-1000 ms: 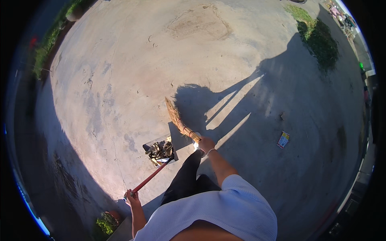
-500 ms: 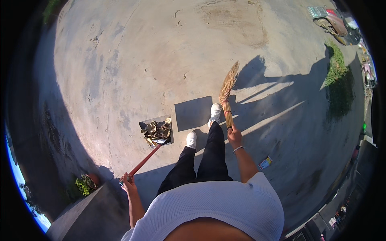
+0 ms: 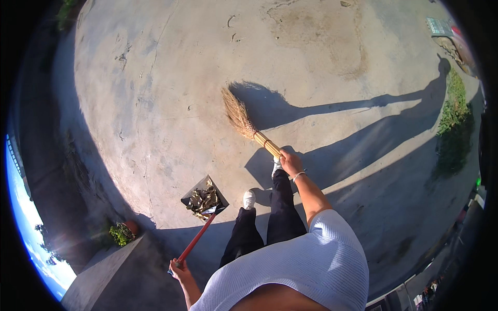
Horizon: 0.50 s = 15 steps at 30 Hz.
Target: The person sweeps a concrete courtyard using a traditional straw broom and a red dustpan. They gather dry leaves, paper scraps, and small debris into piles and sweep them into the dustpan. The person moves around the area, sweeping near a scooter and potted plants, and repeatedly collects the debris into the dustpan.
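Observation:
My right hand (image 3: 291,163) is closed round the short handle of a straw broom (image 3: 243,116). The broom slants up and left, its bristle head fanned out over the concrete; I cannot tell whether the tips touch the ground. In my left hand (image 3: 180,269) is the end of the red handle of a dustpan (image 3: 222,204). Dry brown leaves (image 3: 203,201) and a pale scrap lie heaped in the pan, which is ahead and left of my white shoes (image 3: 249,199).
Sunlit concrete ground (image 3: 171,119) carries a few scattered leaf bits (image 3: 189,108). A potted plant (image 3: 123,233) stands beside a low concrete block (image 3: 111,269) at left. Green plants (image 3: 454,103) grow at right, below a partly visible parked vehicle (image 3: 448,36).
My right hand has swung the broom leftward, from nearly upright to slanting left. The dustpan has turned and sits slightly lower in view. My left hand has shifted down and right.

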Motion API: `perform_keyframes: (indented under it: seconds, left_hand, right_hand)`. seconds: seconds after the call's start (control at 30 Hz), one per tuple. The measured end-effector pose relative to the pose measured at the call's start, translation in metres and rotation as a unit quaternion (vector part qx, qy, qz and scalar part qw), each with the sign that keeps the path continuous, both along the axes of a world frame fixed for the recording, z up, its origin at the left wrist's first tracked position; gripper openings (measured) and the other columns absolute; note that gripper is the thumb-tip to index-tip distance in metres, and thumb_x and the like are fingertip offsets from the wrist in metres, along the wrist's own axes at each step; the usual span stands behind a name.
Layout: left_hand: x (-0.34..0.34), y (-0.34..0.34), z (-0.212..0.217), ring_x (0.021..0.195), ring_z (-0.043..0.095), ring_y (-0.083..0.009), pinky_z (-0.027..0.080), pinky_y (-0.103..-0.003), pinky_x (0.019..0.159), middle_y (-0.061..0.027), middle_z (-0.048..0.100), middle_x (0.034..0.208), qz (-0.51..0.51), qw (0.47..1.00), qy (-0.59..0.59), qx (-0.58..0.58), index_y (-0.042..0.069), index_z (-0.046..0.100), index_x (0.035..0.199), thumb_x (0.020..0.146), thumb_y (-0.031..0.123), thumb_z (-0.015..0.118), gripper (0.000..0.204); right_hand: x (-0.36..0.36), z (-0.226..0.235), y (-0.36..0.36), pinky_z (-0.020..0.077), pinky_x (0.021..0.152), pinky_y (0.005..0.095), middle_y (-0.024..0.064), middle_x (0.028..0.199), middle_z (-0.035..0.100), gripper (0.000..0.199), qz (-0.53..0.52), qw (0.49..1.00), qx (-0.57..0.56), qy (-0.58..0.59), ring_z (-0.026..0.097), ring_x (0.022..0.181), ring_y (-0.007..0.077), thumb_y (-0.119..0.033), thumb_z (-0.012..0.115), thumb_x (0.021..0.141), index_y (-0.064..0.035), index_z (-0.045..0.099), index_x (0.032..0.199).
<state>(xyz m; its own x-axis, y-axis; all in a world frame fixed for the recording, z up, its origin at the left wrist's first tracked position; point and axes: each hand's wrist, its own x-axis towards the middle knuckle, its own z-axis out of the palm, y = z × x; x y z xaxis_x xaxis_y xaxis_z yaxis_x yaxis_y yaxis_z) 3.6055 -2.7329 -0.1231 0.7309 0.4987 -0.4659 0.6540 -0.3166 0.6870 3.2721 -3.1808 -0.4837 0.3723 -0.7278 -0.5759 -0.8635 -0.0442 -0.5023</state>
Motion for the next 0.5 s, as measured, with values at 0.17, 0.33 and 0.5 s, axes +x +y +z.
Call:
perform_keyframes:
  seconds: [0.17,0.33,0.5]
  left_hand:
    - [0.02,-0.029,0.009,0.076,0.06,-0.019,0.051,-0.034,0.063,-0.0029,0.06,0.09,0.011,1.0,0.007,0.011,0.013,0.057,0.094,0.075,0.029,0.069,0.028]
    - [0.032,-0.033,-0.019,0.075,0.059,-0.019,0.051,-0.034,0.063,-0.0033,0.059,0.088,-0.184,0.981,-0.053,0.023,0.013,0.057,0.093,0.074,0.029,0.069,0.027]
    - [0.049,-0.057,-0.067,0.076,0.058,-0.0208,0.051,-0.035,0.063,-0.0062,0.058,0.093,-0.273,0.957,-0.088,0.037,0.01,0.055,0.096,0.076,0.03,0.067,0.03]
  right_hand:
    - [-0.182,0.057,-0.038,0.051,0.059,0.0421,0.0179,0.072,0.062,0.019,-0.13,0.952,-0.104,0.257,0.062,0.066,0.0345,-0.015,0.049,0.081,-0.0059,0.06,0.093]
    - [-0.147,0.127,-0.101,0.0489,0.045,0.038,0.0153,0.064,0.06,0.019,-0.41,0.901,-0.005,0.145,0.059,0.048,0.0296,-0.017,0.049,0.081,-0.0025,0.059,0.088]
    - [-0.005,0.121,-0.142,0.0508,0.07,0.0395,0.0173,0.088,0.063,0.051,-0.191,0.978,-0.066,0.043,0.062,0.081,0.0338,-0.028,0.072,0.068,-0.0069,0.055,0.111]
